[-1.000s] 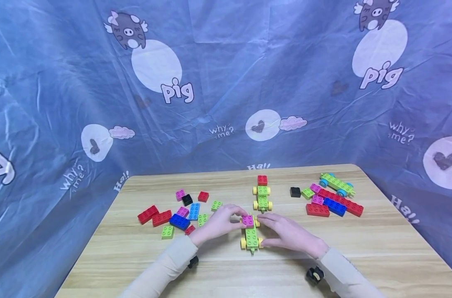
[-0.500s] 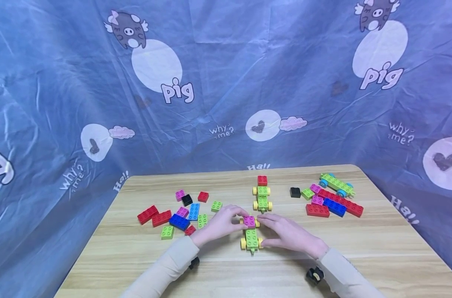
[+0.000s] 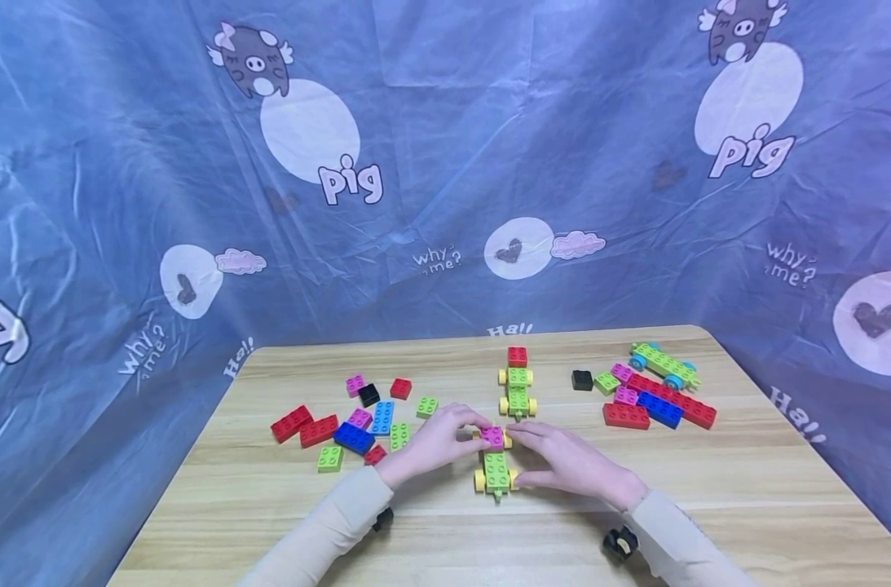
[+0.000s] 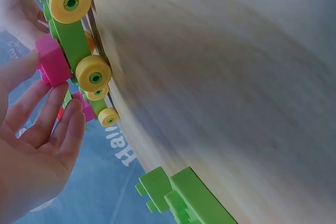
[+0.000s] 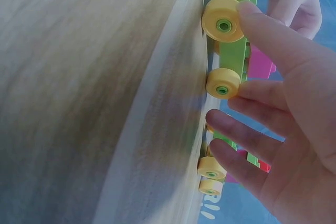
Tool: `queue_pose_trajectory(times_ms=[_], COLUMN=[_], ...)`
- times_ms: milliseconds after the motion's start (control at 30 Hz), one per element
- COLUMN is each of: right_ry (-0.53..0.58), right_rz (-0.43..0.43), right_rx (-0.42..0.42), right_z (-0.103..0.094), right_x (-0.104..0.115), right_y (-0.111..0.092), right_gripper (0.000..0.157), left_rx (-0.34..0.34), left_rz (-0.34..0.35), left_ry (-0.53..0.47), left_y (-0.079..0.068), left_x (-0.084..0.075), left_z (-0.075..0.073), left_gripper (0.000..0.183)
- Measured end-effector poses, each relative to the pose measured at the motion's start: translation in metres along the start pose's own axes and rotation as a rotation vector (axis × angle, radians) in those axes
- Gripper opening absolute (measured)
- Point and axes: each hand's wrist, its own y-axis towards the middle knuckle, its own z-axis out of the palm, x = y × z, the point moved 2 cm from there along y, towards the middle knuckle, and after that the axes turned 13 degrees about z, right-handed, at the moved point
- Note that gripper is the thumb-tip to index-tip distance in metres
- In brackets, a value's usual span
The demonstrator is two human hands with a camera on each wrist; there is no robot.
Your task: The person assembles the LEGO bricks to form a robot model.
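Observation:
My left hand (image 3: 443, 436) pinches a pink 2x2 building brick (image 3: 492, 438) between thumb and fingertips. The brick sits on the studs at the far end of a green toy car base (image 3: 496, 470) with yellow wheels; whether it is fully pressed down cannot be told. From the right, my right hand (image 3: 573, 458) holds the base, its thumb on the near wheel (image 5: 223, 20) and fingertips against the far wheel (image 5: 222, 83). In the left wrist view the brick (image 4: 53, 60) shows on the green base (image 4: 73, 38).
Beyond it stands another green car (image 3: 518, 390) with yellow wheels, a red brick (image 3: 517, 355) at its far end. Loose bricks lie left, including a dark blue one (image 3: 354, 438). At right are red bricks (image 3: 626, 415), a black brick (image 3: 582, 379) and a green blue-wheeled base (image 3: 663, 363).
The pink brick in my left hand has shifted slightly right and toward me, into line with the base. My right hand and the car base have stayed in place.

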Motion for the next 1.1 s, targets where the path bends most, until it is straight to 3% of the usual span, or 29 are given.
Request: queue_pose_trajectory(times_ms=[467, 1100], right_ry=[0.008, 0.021], right_rz=[-0.009, 0.020], right_rx=[-0.013, 0.020], right_z=[0.0019, 0.0018], right_x=[-0.0011, -0.0013], right_y=[0.0013, 0.0024], right_gripper=[0.075, 0.075], left_rx=[-0.011, 0.035], left_rz=[-0.007, 0.005], left_ry=[0.016, 0.164], left_y=[0.0006, 0.0065], left_x=[-0.0015, -0.0092], left_z=[0.0005, 0.0011], left_gripper=[0.030, 0.029])
